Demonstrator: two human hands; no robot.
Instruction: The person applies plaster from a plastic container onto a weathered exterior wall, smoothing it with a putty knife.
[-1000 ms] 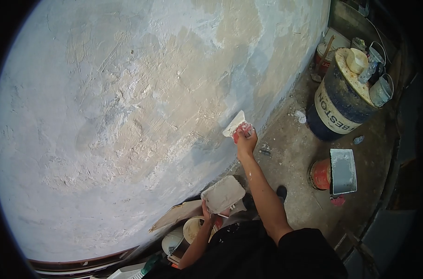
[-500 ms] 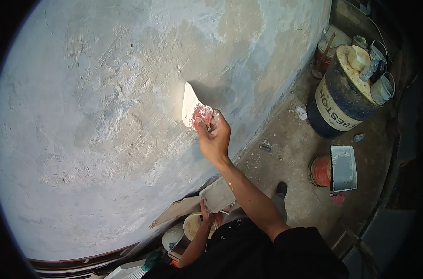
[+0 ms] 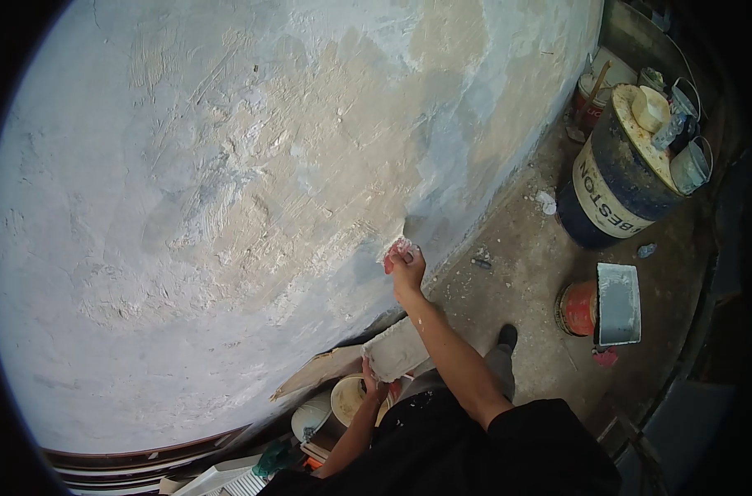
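Observation:
My right hand (image 3: 408,269) is closed around a red-handled putty knife (image 3: 390,258) smeared with white putty. Its blade appears nearly edge-on, close to the lower part of the wall (image 3: 252,190); whether it touches cannot be told. The wall is patchy white, beige and grey, with rough ridges of putty. Lower down, near my body, my left hand (image 3: 373,379) grips the edge of a flat rectangular putty board (image 3: 397,347) coated in greyish white. Most of that hand's fingers are hidden beneath the board.
A dark drum (image 3: 603,178) with a cream band stands at the right, with cans on top. Nearer is a red bucket (image 3: 578,307) beside a grey panel (image 3: 619,304). An open bucket (image 3: 351,401) sits below my left hand. Debris lies on the concrete floor (image 3: 533,273).
My right hand and the putty knife have moved down and right along the wall, toward its base. The blade has turned from broadside to nearly edge-on. My left hand still holds the board.

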